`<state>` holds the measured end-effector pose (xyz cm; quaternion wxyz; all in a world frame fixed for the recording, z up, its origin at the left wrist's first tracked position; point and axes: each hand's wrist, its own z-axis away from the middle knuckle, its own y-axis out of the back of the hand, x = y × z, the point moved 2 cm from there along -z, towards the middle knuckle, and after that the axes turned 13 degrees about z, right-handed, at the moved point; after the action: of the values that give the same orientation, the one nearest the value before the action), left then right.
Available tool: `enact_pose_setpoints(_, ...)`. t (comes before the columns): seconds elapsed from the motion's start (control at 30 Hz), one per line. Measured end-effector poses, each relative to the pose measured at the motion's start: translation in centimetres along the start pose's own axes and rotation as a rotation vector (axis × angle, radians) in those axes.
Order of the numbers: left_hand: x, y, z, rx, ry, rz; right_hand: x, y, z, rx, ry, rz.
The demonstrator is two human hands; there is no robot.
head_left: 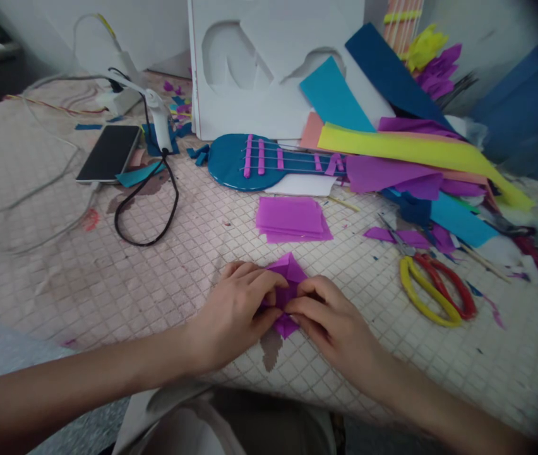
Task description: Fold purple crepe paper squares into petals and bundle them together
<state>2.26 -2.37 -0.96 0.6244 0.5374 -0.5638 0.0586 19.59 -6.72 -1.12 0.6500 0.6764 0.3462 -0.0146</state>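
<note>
A folded piece of purple paper (pixel 288 268) lies on the checked tablecloth, between both hands. My left hand (pixel 240 309) pinches its left side, thumb and fingers curled together. On the right edge, my right hand (pixel 333 319) grips the same paper with thumb and fingertips pressed close. The fingers hide part of the folds. Just beyond the hands sits a stack of purple paper sheets (pixel 290 218). Behind that stack is a blue guitar-shaped piece (pixel 238 161) with purple strips and strings.
Scissors with yellow and red handles (pixel 430 287) lie at the right. Coloured paper strips (pixel 401 145) are heaped at the back right. A phone (pixel 110 153), a black cord loop (pixel 169 221) and cables are at the left. A white board (pixel 273 114) stands behind.
</note>
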Motion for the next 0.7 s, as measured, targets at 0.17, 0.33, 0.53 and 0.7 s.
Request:
enact_pose_setpoints(0.17, 0.0, 0.6, 0.4, 0.078, -0.055, -0.017, 0.0, 0.1, 0.1, 0.004, 0.01, 0.03)
enact_pose_setpoints(0.33, 0.8, 1.7, 2.4, 0.033, -0.284, -0.128, 0.0, 0.2, 0.0, 0.004, 0.021, 0.034)
enact_pose_setpoints(0.53, 1.4, 1.7, 4.5, -0.111, -0.453, -0.349, 0.1, 0.0, 0.0, 0.01, 0.044, 0.041)
enact_pose_setpoints(0.7, 0.5, 1.5, 5.2, -0.072, -0.312, -0.403, 0.1, -0.1, 0.1, 0.016, 0.043, 0.053)
